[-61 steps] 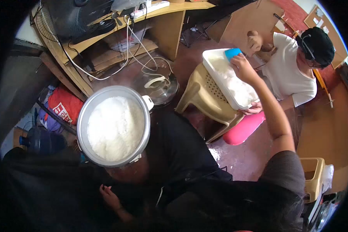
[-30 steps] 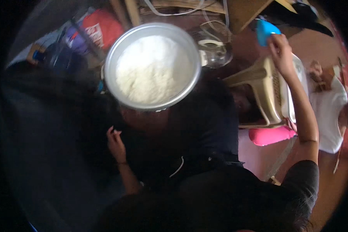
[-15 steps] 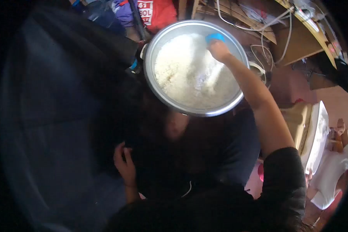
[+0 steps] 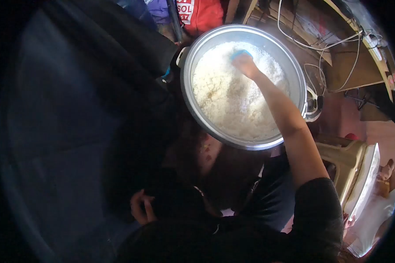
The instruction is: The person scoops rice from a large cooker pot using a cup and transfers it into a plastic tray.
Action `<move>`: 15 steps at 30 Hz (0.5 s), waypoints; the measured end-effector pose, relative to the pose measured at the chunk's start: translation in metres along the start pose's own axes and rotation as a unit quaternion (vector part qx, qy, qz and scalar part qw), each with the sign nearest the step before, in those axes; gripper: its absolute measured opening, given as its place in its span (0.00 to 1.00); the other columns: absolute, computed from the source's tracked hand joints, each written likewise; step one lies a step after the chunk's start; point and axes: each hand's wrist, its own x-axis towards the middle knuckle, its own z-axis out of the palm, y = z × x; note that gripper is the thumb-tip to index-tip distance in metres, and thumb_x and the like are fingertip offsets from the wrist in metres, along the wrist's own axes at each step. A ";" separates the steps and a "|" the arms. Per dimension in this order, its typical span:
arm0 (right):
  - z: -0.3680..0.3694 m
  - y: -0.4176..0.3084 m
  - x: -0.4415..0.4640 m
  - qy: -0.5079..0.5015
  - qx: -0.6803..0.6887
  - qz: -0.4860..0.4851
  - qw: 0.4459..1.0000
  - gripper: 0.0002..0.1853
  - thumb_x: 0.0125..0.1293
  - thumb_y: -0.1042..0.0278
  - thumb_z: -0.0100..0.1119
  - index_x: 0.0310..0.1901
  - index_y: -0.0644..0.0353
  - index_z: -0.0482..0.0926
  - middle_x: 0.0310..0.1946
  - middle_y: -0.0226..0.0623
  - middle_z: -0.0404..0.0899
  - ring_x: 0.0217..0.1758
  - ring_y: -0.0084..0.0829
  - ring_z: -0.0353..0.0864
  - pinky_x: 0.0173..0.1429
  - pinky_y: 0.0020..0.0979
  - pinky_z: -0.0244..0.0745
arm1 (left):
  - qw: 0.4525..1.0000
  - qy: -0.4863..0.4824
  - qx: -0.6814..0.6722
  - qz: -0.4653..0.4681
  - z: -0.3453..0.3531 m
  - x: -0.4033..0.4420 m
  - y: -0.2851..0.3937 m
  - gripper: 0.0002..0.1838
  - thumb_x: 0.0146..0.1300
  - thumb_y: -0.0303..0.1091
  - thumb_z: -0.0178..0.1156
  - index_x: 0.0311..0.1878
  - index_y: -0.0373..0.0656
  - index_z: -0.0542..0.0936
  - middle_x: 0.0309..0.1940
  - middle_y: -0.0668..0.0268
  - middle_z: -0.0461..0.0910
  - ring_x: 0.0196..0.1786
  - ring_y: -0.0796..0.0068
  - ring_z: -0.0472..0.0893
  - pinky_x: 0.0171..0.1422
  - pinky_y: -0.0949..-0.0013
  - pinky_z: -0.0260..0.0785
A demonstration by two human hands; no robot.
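A large round metal pot [image 4: 189, 94] of white cooked rice [image 4: 217, 96] stands in the upper middle of the head view. Reaching in from the right, my right hand [image 4: 245, 66] is closed around a small blue utensil [image 4: 241, 53] at the far part of the rice. The utensil's lower part is hidden, so its exact kind does not show. Low on the left, my left hand [image 4: 142, 208] rests by the dark clothing, apart from the pot, with loosely bent fingers and nothing visible in it.
A pale side handle [image 4: 311, 105] sticks out from the pot's right. Behind are a red bag [image 4: 204, 17] and white cables [image 4: 322, 46]. At the right stands a beige container with a white rim [image 4: 364, 184]. Dark cloth [image 4: 66, 131] fills the left.
The pot appears further right and lower as the view shifts. Inside it, my right hand and the blue utensil have moved left over the rice. The left hand sits lower in view.
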 end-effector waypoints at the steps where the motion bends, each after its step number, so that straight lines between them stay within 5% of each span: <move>1: 0.006 -0.018 -0.001 0.002 0.079 0.026 0.997 0.10 0.57 0.61 0.54 0.28 0.57 0.80 0.29 0.39 0.78 0.39 0.39 0.74 0.51 0.41 0.67 | 1.000 -0.011 0.012 -0.004 -0.001 0.000 0.001 0.16 0.62 0.36 0.50 0.48 0.35 0.74 0.28 0.62 0.76 0.32 0.73 0.74 0.47 0.68 0.64; 2: 0.006 -0.035 -0.002 0.005 0.157 0.052 0.986 0.08 0.56 0.63 0.56 0.28 0.57 0.80 0.26 0.36 0.77 0.38 0.35 0.74 0.53 0.39 0.67 | 0.999 -0.021 0.024 -0.006 -0.001 0.002 0.003 0.16 0.62 0.35 0.50 0.48 0.35 0.74 0.28 0.62 0.76 0.33 0.74 0.74 0.47 0.68 0.64; 3: 0.005 -0.038 0.003 -0.006 0.009 -0.105 0.994 0.08 0.57 0.65 0.55 0.27 0.60 0.78 0.24 0.35 0.75 0.33 0.30 0.72 0.44 0.33 0.67 | 0.999 -0.031 0.036 -0.008 -0.002 0.005 0.005 0.16 0.62 0.35 0.50 0.49 0.35 0.73 0.28 0.62 0.76 0.34 0.74 0.74 0.47 0.68 0.64; 6: 0.005 -0.060 -0.005 -0.068 0.256 0.081 0.961 0.09 0.56 0.66 0.54 0.25 0.63 0.77 0.24 0.34 0.71 0.29 0.26 0.69 0.36 0.28 0.65 | 0.998 -0.031 0.005 -0.057 0.001 0.010 0.024 0.15 0.63 0.32 0.50 0.50 0.35 0.72 0.28 0.63 0.76 0.35 0.74 0.74 0.48 0.68 0.64; 9: 0.002 -0.092 -0.026 -0.053 0.351 0.130 0.926 0.10 0.54 0.66 0.54 0.24 0.65 0.75 0.24 0.33 0.68 0.28 0.25 0.68 0.33 0.26 0.62 | 0.995 -0.017 -0.042 -0.092 0.005 0.016 0.040 0.15 0.63 0.30 0.50 0.52 0.35 0.71 0.28 0.64 0.75 0.35 0.74 0.74 0.48 0.70 0.64; 12: -0.014 -0.117 -0.046 -0.109 0.380 0.140 0.908 0.10 0.54 0.66 0.53 0.22 0.64 0.74 0.24 0.34 0.68 0.27 0.24 0.67 0.33 0.27 0.62 | 0.999 -0.023 -0.027 -0.023 0.009 0.019 0.027 0.15 0.64 0.29 0.49 0.53 0.36 0.70 0.28 0.64 0.75 0.35 0.75 0.74 0.47 0.71 0.64; 15: -0.011 -0.112 -0.067 -0.180 0.380 0.108 0.901 0.10 0.53 0.64 0.53 0.24 0.62 0.76 0.30 0.35 0.72 0.36 0.28 0.70 0.41 0.29 0.66 | 0.998 -0.039 -0.044 -0.035 0.015 0.025 0.030 0.15 0.64 0.30 0.50 0.54 0.36 0.70 0.28 0.65 0.75 0.35 0.75 0.74 0.46 0.71 0.65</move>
